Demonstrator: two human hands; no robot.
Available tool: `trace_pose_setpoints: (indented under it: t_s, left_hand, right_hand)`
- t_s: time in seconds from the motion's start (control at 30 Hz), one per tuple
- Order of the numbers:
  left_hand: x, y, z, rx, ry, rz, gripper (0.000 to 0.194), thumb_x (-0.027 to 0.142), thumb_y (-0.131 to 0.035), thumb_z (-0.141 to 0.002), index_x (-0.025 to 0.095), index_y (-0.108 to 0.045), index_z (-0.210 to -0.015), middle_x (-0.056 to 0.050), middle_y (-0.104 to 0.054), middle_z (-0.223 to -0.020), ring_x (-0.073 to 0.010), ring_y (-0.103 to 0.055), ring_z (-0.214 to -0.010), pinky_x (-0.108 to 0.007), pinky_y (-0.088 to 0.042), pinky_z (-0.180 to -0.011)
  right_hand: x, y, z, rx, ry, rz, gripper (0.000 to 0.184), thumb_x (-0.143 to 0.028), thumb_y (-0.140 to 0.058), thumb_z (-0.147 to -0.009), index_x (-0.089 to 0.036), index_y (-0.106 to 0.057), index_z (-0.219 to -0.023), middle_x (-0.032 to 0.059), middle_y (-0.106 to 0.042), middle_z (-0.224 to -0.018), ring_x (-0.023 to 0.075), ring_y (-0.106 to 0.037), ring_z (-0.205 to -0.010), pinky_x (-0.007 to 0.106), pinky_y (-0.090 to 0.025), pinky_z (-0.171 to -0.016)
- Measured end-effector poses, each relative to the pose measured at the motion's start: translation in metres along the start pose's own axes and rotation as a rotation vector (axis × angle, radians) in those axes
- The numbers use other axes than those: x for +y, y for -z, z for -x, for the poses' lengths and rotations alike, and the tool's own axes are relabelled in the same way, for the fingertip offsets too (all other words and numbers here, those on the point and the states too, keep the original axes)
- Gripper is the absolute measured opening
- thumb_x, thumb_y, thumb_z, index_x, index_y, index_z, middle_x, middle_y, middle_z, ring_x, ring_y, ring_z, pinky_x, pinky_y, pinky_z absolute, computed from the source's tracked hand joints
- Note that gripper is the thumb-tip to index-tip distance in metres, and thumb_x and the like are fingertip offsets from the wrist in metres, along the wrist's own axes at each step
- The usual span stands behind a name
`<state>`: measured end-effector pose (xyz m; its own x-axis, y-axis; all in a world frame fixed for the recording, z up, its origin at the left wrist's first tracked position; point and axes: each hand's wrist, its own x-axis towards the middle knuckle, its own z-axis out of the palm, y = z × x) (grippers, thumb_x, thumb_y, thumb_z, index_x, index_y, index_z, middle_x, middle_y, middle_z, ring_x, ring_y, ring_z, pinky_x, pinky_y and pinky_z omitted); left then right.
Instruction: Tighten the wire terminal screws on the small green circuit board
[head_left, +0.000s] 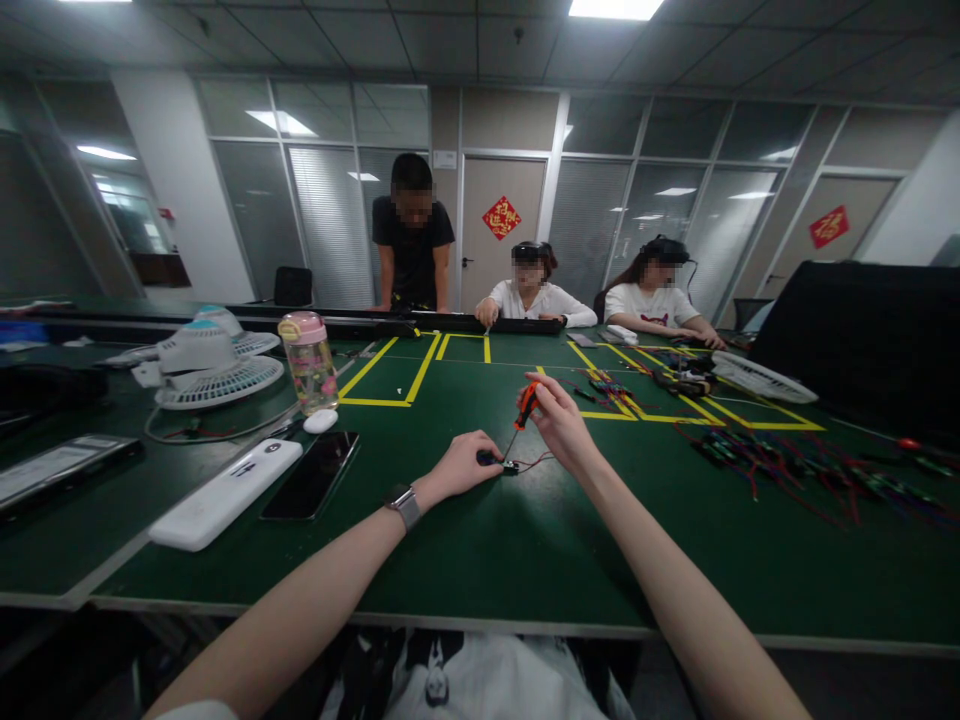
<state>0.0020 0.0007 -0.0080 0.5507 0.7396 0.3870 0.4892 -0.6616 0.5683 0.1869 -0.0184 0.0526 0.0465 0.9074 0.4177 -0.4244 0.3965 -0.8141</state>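
The right hand's (553, 412) fingers are closing around an orange-and-black screwdriver (527, 405), its tip pointing down at a small wired part (510, 467) on the green table (465, 560). The left hand's (469, 465) thumb and fingers are pinching narrowly at the part's dark end, steadying it.
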Motion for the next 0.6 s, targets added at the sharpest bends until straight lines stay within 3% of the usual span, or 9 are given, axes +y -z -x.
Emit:
trace_pose_setpoints:
  t_s: [0.23, 0.4, 0.6]
  left_hand:
    - [0.0, -0.0002, -0.0005, -0.002, 0.001, -0.008, 0.007, 0.024, -0.073, -0.079, 0.019, -0.075, -0.085, -0.004, -0.069, -0.099, -0.0201, -0.065, -0.095, -0.031, -0.048, -0.091]
    - [0.003, 0.0014, 0.0, -0.008, 0.008, -0.014, 0.008, 0.025, -0.073, -0.08, 0.019, -0.075, -0.085, -0.005, -0.069, -0.1, -0.0201, -0.065, -0.094, -0.031, -0.048, -0.091]
    - [0.0008, 0.0011, 0.0002, -0.01, 0.005, -0.006, 0.009, 0.026, -0.073, -0.081, 0.02, -0.075, -0.086, -0.004, -0.069, -0.1, -0.0201, -0.065, -0.095, -0.031, -0.048, -0.09]
  right_hand:
    - [0.0021, -0.0035, 0.001, 0.017, -0.009, -0.046, 0.033, -0.048, -0.082, -0.068, -0.027, -0.07, -0.092, -0.0006, -0.071, -0.085, 0.0149, -0.064, -0.077, 0.03, -0.051, -0.074]
    - [0.0013, -0.0014, -0.0002, 0.048, 0.044, 0.014, 0.03, -0.045, -0.084, -0.066, -0.027, -0.071, -0.087, -0.0037, -0.065, -0.074, 0.0124, -0.059, -0.07, 0.028, -0.05, -0.071]
    - [-0.0015, -0.0022, 0.0002, -0.002, 0.0, -0.008, 0.036, -0.05, -0.081, -0.067, -0.027, -0.07, -0.094, 0.0001, -0.071, -0.082, 0.017, -0.066, -0.079, 0.032, -0.051, -0.076]
